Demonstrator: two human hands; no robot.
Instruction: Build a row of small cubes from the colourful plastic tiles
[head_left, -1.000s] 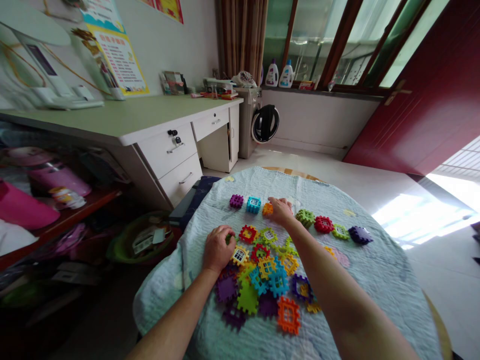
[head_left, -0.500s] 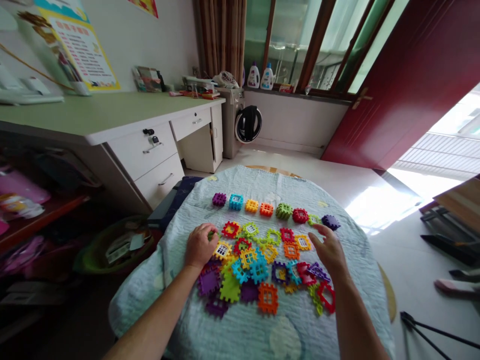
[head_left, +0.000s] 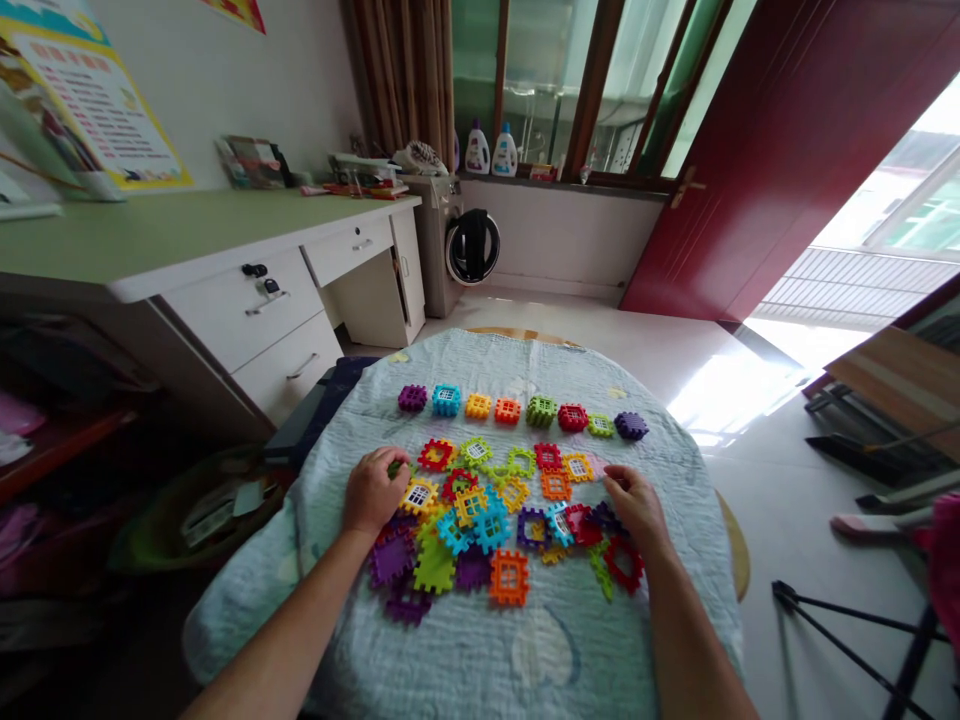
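My left hand [head_left: 373, 493] is closed at the left edge of a pile of toothed plastic building pieces, with a small green piece [head_left: 395, 468] showing between its fingers. Beside those fingertips lies a yellow window piece [head_left: 419, 496]. My right hand [head_left: 636, 505] hovers at the pile's right side, fingers bent and slightly apart, with nothing visible in them. Nearest to it are a yellow window piece [head_left: 577, 467] and a dark purple piece [head_left: 606, 517], partly hidden. Loose pieces, such as an orange window piece [head_left: 509, 577] and a blue one [head_left: 491, 525], overlap between the hands.
Beyond the pile runs a row of stacked blocks, from a purple stack [head_left: 412, 398] to a dark violet one [head_left: 631, 425]. A pale blue cloth [head_left: 547, 655] covers the round table. A desk [head_left: 225, 235] stands left; a black tripod leg [head_left: 832, 630] is at right.
My right hand has moved in toward the pile from beside the row's right end, and its fingers have drawn closer together. My left hand keeps its place by the pile. The view has shifted.
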